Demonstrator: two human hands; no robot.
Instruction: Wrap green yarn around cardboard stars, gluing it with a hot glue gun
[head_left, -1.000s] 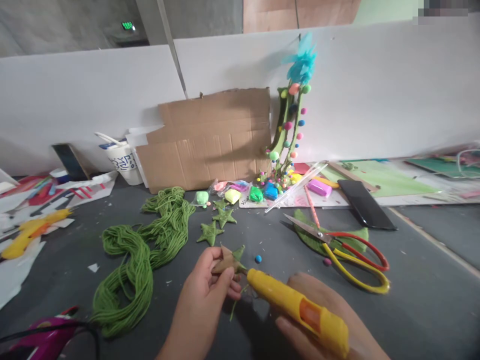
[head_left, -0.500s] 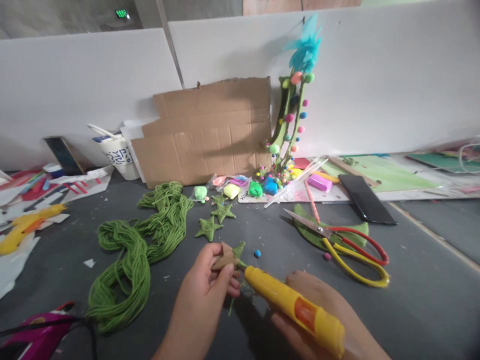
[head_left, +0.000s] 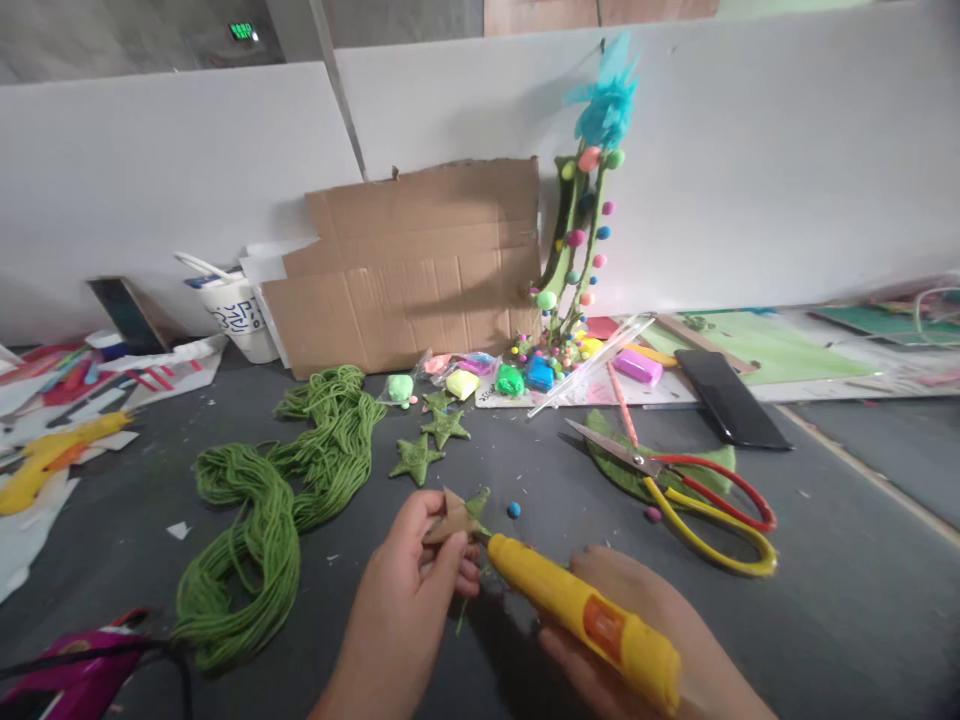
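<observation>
My left hand (head_left: 424,560) pinches a small cardboard star (head_left: 452,522), partly covered with green yarn, between thumb and fingers. A yellow hot glue gun (head_left: 570,600) is gripped in my right hand (head_left: 630,610), its nozzle at the star's wrapped part. The right fingers are partly hidden behind the gun's body. A thin green yarn end hangs below the star. Just beyond the hands lie a blue pom-pom (head_left: 514,510) and several finished green stars (head_left: 416,459). To the left is a long skein of green yarn (head_left: 247,560).
Scissors (head_left: 675,475) lie open on a green leaf shape at right, near a black phone (head_left: 731,398). Cardboard (head_left: 420,270) leans on the white partition beside a pom-pom decoration (head_left: 574,240). Clay packets (head_left: 510,380) sit before it. A magenta tool (head_left: 71,665) with a black cord occupies the lower left.
Both hands hold nearly the same pose, the glue gun's tip still at the star. Its rear end has shifted very slightly left. The view has tilted a little.
</observation>
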